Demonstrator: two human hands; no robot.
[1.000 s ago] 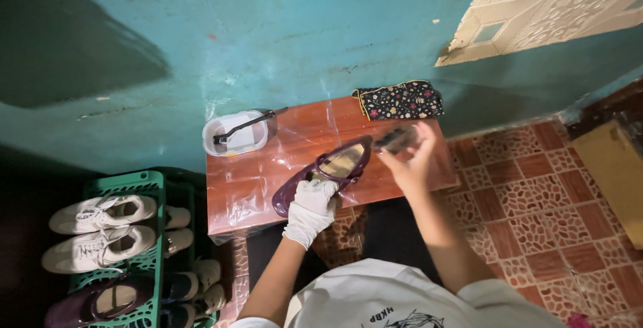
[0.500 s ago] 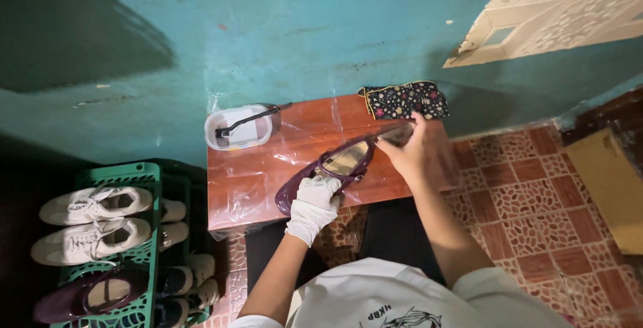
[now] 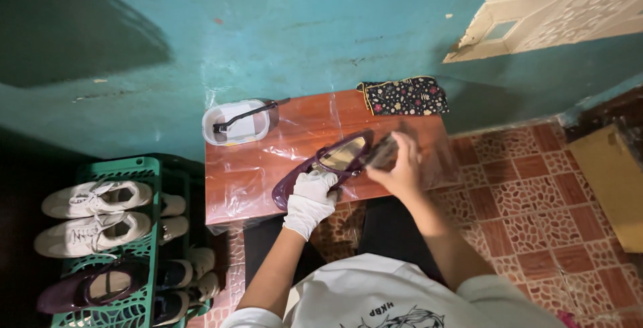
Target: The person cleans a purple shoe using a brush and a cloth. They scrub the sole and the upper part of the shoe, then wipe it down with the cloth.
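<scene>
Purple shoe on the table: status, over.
Left hand, gloved, grips the purple shoe mid-body. Right hand holds a blurred brush at its heel end. White tub and floral cloth lie apart.

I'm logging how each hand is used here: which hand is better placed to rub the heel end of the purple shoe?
Probably the right hand: it holds a blurred dark object against the heel end of the purple shoe. The gloved left hand grips the shoe's middle, steadying it on the table.
</scene>
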